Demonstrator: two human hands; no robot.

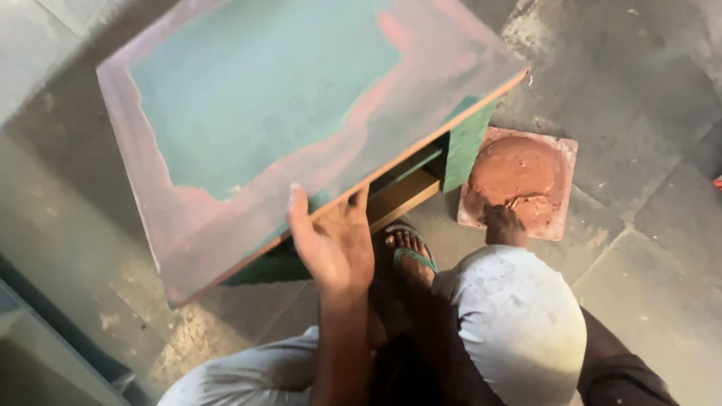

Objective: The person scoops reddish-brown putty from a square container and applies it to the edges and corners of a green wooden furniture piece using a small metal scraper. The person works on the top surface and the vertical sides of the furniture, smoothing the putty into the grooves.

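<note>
The person sat low on the grey stone floor [647,98], knees apart in pale, clay-spotted trousers [519,316], with one foot in a green sandal [410,252] under a low wooden table with a worn green and pink painted top [263,98]. The left hand [335,240] was raised at the near edge of this table; its fingers were spread apart and the palm faced the edge, but it was not closed around anything, so I would call it an open hand that touched or almost touched the board. The right hand [502,224] reached down past the knee to a round mound of reddish-brown wet clay [519,177], which lay on a square pinkish slab [565,150] on the floor, just beside the green leg of the table [466,146]. Only the back of this hand was visible, dark against the clay, and I could not tell if its fingers were pressed together, open, or closed on a piece of clay. In my judgement, some risks were present: the table seemed tilted in this view, and a push from the open left hand could shift it toward the slab; also the clay looked soft and sticky, so a careless pull could tear off an uneven lump or drag the slab across the floor.
</note>
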